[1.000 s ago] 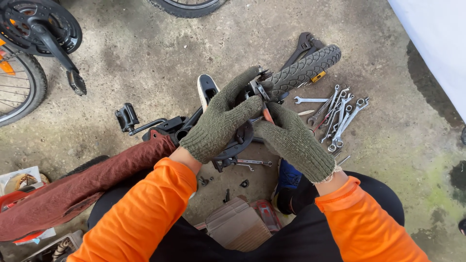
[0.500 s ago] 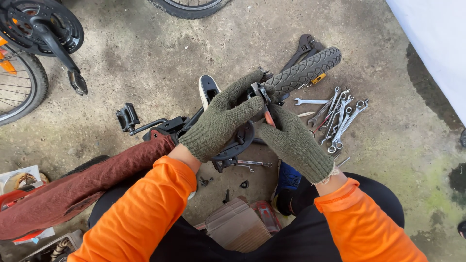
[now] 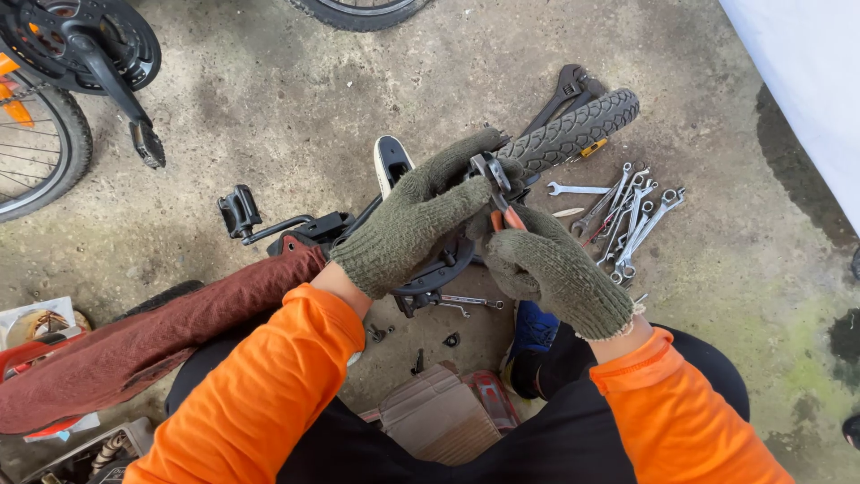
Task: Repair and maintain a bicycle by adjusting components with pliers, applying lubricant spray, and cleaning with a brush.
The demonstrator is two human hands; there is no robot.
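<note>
At frame centre, my left hand (image 3: 414, 224) in its green knit glove curls closed around a small dark metal bicycle part (image 3: 445, 260), while my right hand (image 3: 546, 269) squeezes orange-handled steel pliers (image 3: 498, 193) onto it. I judge the part stiff, greasy and slippery, best held by its rim. At 7 o'clock, a grey tray (image 3: 85, 453) holds hardware I cannot identify.

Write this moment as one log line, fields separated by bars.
left hand: gloved, grips small part | right hand: gloved, holds pliers | nearby: wrenches, tyre, pedal on concrete floor
</note>
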